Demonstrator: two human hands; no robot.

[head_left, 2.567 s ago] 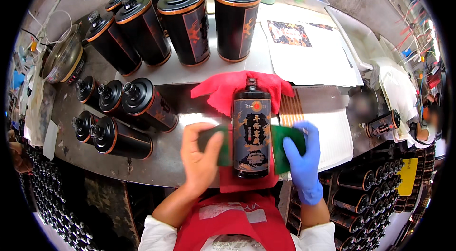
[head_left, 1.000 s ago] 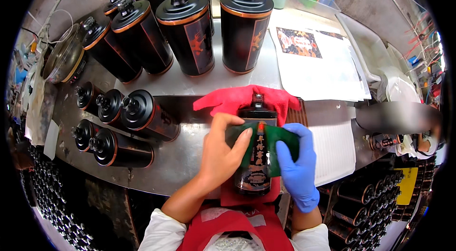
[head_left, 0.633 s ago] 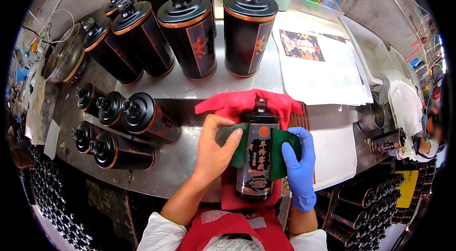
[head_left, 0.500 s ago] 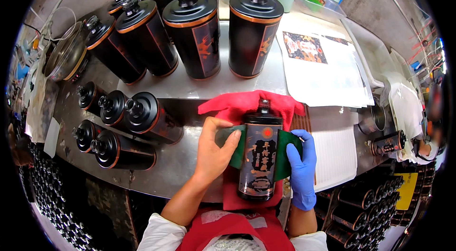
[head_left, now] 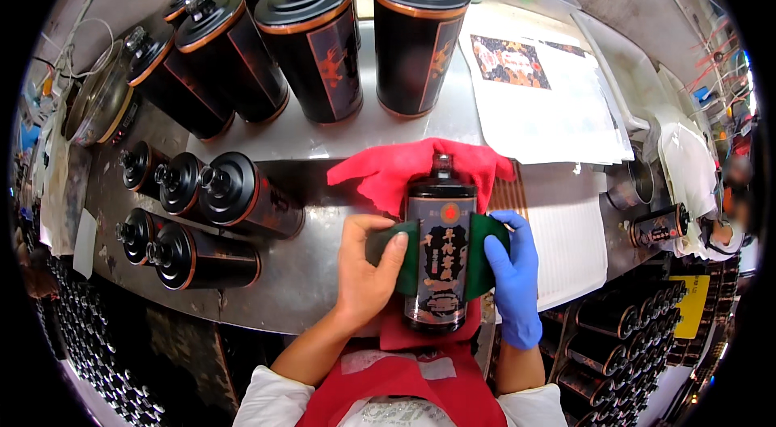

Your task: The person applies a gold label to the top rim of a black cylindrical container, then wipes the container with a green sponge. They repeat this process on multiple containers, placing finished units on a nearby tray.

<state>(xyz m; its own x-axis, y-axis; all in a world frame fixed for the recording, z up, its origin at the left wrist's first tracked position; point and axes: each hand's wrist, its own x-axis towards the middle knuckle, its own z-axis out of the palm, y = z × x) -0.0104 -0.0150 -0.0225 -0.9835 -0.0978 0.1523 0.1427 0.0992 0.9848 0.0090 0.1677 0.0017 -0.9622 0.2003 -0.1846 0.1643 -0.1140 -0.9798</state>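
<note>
The black bottle (head_left: 441,261), lower middle, points up-frame between left hand (head_left: 364,269) and right hand (head_left: 515,275), equally near, both pinching green sheet (head_left: 480,265).

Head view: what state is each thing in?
Black cylindrical bottle, grey patterned label: label facing camera.
Bare left hand: pinching left green flexible piece.
Blue-gloved right hand: pinching right green flexible piece.
Green flexible pieces: flank bottle; joined or not, unclear.
Red cloth: crumpled by bottle's neck.
Tall black copper-banded bottles: upright, uncapped.
White paper sheets: flat, overlapping.
</note>
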